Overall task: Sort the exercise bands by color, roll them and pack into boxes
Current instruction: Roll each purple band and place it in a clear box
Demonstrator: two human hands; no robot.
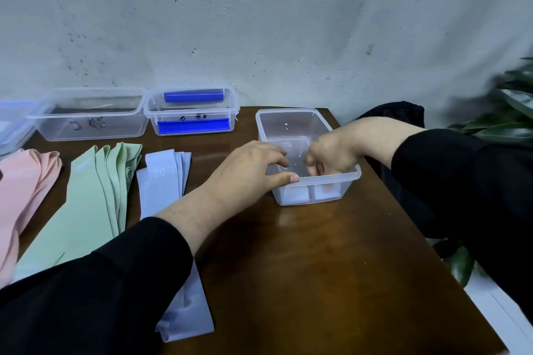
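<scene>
Here I see the clear plastic box (291,121) at the table's (317,268) far right; my left hand (253,167) grips its near-left rim, my right hand (331,153) reaches inside with fingers curled on a pale rolled band (326,192). Lavender bands (164,179), green bands (95,196) and pink bands (20,181) lie flat to the left.

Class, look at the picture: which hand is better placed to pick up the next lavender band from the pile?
The left hand. It holds the near rim of the clear box, right beside the lavender bands. The right hand is down inside the box, farther from that pile.
</scene>
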